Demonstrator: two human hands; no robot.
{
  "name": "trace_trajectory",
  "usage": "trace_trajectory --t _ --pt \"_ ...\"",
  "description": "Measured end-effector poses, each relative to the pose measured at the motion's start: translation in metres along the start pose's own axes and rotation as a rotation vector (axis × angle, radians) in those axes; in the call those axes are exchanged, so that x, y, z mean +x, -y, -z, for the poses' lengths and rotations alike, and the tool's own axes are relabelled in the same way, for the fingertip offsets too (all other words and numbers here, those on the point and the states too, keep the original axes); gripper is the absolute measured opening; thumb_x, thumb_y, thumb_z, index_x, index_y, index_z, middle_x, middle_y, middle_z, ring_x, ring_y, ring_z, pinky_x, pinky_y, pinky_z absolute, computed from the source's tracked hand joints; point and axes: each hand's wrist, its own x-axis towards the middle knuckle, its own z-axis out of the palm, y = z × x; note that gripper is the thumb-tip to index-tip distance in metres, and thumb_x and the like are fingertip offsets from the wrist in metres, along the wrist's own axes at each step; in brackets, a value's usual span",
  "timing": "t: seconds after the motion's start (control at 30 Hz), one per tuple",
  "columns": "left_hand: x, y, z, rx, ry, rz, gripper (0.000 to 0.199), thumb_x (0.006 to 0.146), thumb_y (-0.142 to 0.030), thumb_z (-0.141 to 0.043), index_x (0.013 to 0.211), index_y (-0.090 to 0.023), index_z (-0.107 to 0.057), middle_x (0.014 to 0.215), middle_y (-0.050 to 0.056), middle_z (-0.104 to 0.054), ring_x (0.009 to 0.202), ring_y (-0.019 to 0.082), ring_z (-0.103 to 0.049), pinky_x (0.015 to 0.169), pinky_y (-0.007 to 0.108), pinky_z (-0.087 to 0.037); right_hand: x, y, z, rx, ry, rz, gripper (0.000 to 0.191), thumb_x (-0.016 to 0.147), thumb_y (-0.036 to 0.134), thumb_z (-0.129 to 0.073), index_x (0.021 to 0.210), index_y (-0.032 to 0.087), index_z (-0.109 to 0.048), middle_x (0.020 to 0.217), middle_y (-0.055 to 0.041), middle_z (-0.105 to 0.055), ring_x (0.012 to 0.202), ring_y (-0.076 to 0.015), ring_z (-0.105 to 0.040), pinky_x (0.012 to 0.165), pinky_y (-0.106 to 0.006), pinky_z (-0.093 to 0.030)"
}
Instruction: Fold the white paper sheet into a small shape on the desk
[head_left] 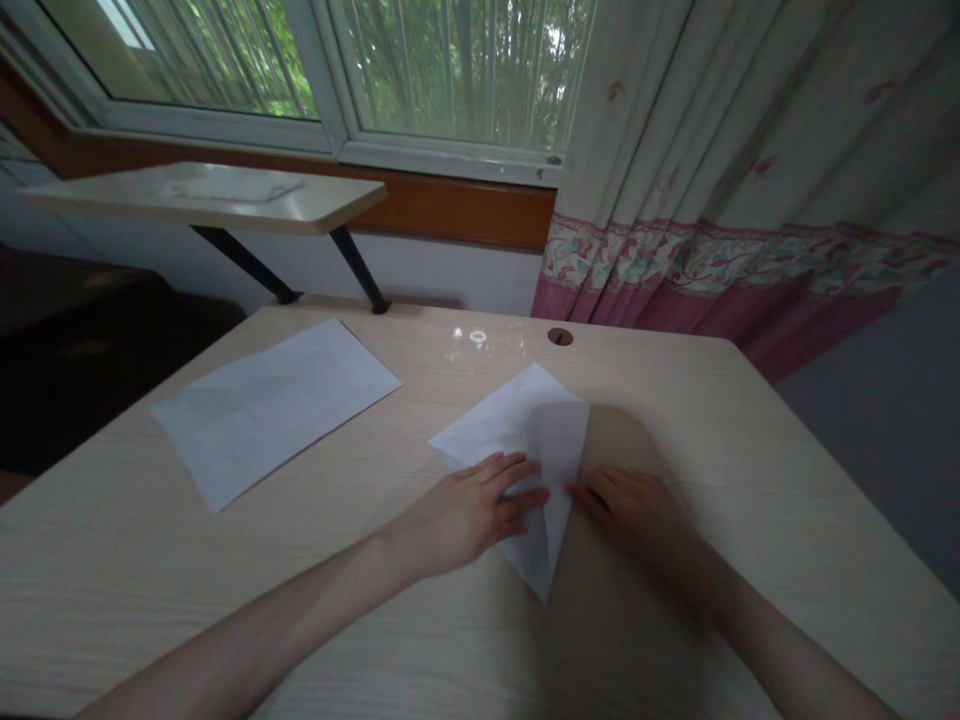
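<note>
Folded paper [559, 430] lies on the tabletop [420, 660] under the spread fingers of the left hand [476, 512], right edge at the fingertips of the right hand [637, 512], grip indeterminate; second sheet [277, 410] well left of all fingers.

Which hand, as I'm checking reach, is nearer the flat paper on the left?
Left. The left hand, on the folded paper, lies right of the flat paper; the right hand is farther right.
</note>
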Motion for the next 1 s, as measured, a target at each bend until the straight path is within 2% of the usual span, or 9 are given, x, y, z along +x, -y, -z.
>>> trace_trajectory --t 0.13,0.47,1.0 --pt "0.0 -0.002 0.002 0.012 0.017 0.021 0.04 0.1 -0.033 -0.046 0.139 -0.024 -0.048 0.146 0.01 -0.043 0.137 0.027 -0.036 0.11 0.04 -0.037 0.002 0.006 0.001 -0.021 -0.05 0.04 0.054 0.106 0.034 -0.024 0.071 0.018 -0.061 0.061 -0.0028 -0.063 0.053 -0.014 -0.058 0.052 -0.029 -0.029" --pt "0.0 -0.003 0.002 0.035 -0.002 0.034 0.038 0.1 -0.034 -0.045 0.136 -0.025 -0.05 0.143 0.011 -0.044 0.134 0.027 -0.041 0.106 0.037 -0.04 -0.004 0.02 -0.001 0.069 -0.025 0.149 0.046 0.103 0.023 -0.028 0.069 0.019 -0.059 0.058 -0.0005 -0.06 0.049 -0.0128 -0.055 0.053 -0.028 -0.03" --pt "-0.001 -0.001 -0.002 0.023 0.012 0.03 0.038 0.101 -0.035 -0.042 0.137 -0.024 -0.049 0.145 0.011 -0.042 0.136 0.026 -0.038 0.108 0.038 -0.038 -0.016 0.041 -0.007 0.155 -0.043 0.107 0.029 0.093 0.015 -0.041 0.07 0.02 -0.059 0.06 -0.0007 -0.061 0.052 -0.0141 -0.054 0.058 -0.029 -0.032"
